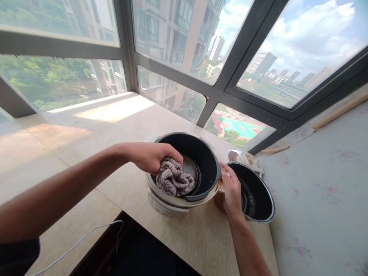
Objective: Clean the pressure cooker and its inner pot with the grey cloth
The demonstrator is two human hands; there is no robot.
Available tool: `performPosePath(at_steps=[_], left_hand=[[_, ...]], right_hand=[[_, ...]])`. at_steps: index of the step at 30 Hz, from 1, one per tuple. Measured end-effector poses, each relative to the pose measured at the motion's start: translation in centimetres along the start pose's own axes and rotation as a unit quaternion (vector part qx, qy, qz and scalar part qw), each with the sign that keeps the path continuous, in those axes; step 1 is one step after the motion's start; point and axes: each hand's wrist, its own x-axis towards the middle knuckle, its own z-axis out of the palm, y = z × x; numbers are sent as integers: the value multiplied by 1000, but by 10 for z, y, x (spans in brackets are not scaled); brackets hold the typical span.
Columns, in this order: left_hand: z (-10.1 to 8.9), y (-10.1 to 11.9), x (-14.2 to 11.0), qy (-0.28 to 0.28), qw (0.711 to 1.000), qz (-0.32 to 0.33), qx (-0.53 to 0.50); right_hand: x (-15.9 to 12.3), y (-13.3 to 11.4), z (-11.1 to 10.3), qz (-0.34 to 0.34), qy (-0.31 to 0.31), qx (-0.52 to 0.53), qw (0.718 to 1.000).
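My left hand [156, 157] is closed on a bunched, speckled grey-brown cloth [174, 178] inside the rice cooker body [168, 205]. The cloth lies against the near left part of the cooker's dark inside wall, and a round metal plate at the bottom shows partly past it. On the cooker's right side, my right hand [232, 188] grips the outer edge, its thumb and fingers around a light, brownish-stained part. Just right of that hand sits a black inner pot [260, 191] with a pale rim, tilted in view and partly hidden by my hand.
Behind the inner pot lies a whitish lid [250, 161] near the window frame. The stone-look counter [94, 153] runs along the windows. A flowered wall [316, 199] bounds the right side. A white cable [80, 239] crosses the counter's front edge at lower left.
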Motion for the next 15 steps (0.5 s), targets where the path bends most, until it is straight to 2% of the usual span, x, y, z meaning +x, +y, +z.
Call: performPosePath(at_steps=[2, 3, 6, 10, 12, 15], left_hand=[[2, -6, -2, -42, 997, 62, 29], [5, -10, -3, -42, 995, 87, 40], [14, -16, -3, 59, 992, 115, 11], [24, -15, 4, 219, 961, 143, -92], [26, -12, 12, 265, 941, 158, -140], [33, -5, 25, 289, 917, 189, -199]], right_hand=[[2, -4, -3, 8, -23, -10, 1000], [3, -6, -6, 15, -42, -15, 999], [10, -12, -16, 27, -98, -51, 994], [11, -32, -26, -36, -83, -104, 990], [6, -50, -25, -86, -91, -94, 988], [-4, -80, -10, -131, -190, -42, 972]])
